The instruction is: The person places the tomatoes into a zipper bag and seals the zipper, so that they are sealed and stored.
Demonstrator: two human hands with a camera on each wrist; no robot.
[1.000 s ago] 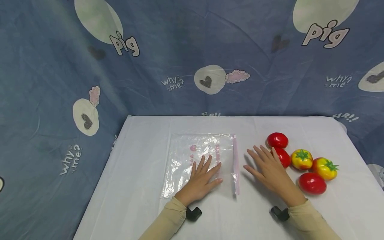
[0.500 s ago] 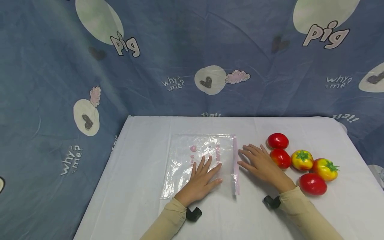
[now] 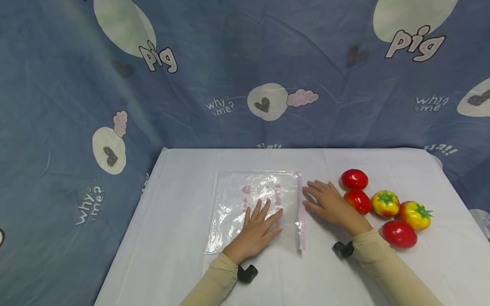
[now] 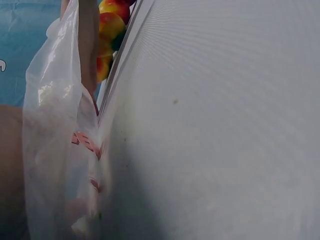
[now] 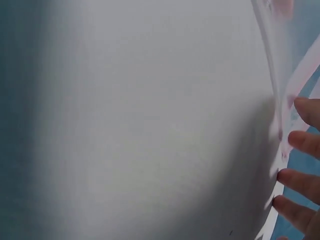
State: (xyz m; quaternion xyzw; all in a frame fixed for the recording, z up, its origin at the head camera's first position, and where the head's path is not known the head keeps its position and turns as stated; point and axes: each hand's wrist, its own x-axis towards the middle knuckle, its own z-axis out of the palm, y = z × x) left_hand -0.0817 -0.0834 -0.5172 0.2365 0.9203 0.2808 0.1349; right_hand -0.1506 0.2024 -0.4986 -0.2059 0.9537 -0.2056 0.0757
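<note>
And here's the zip bag point(image 3: 262, 191) on the table point(image 3: 183, 191), left hand point(image 3: 252, 236) over its six o'clock, right hand point(image 3: 332, 206) by the three o'clock edge; five fruits point(image 3: 385, 205) bunch farther out at three, the curtain point(image 3: 199, 127) behind at twelve!

Your left hand point(image 3: 253, 233) hides part of the bag point(image 3: 229, 199), the pink print point(image 3: 278, 195) is too small to read, and your right hand point(image 5: 304, 184) gets cut off in its wrist view.
</note>
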